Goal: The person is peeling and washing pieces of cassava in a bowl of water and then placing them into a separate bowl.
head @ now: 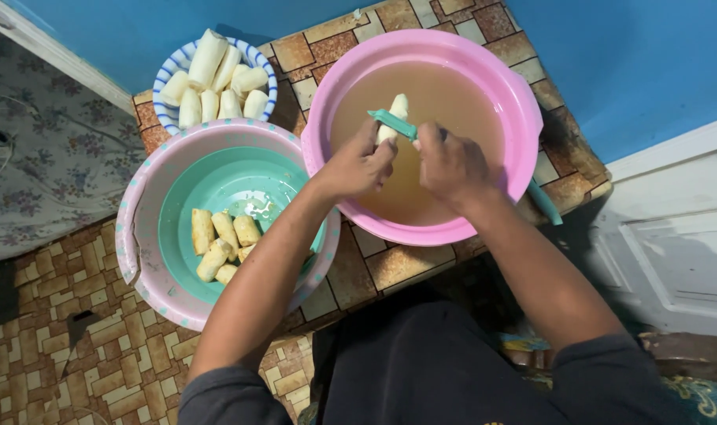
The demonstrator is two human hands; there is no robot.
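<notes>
Pale, creamy white and smooth along its exposed upper end, the peeled root piece point(397, 110) you are working on stands nearly upright over the pink basin point(524, 94), its lower part hidden inside your left hand point(358, 167). Your left fingers are curled tight around it, gripping it from the side. Your right hand point(451, 161) is closed on a teal-handled peeler point(391, 123), whose handle end pokes out to the left and lies across the piece just below its rounded tip. Both hands hover above the cloudy brown water point(461, 94) that fills the pink basin; you cannot tell whether the piece's bottom end touches the water.

To your left, a teal bowl point(216, 185) sits nested in a pink speckled basin point(138, 244) and holds several short yellowish pieces point(220, 244) lying side by side in a little water. Behind it, a blue-and-white striped bowl point(169, 71) is heaped with more pale peeled pieces point(216, 79). All three vessels rest on a brown tile-patterned surface point(390, 267).
</notes>
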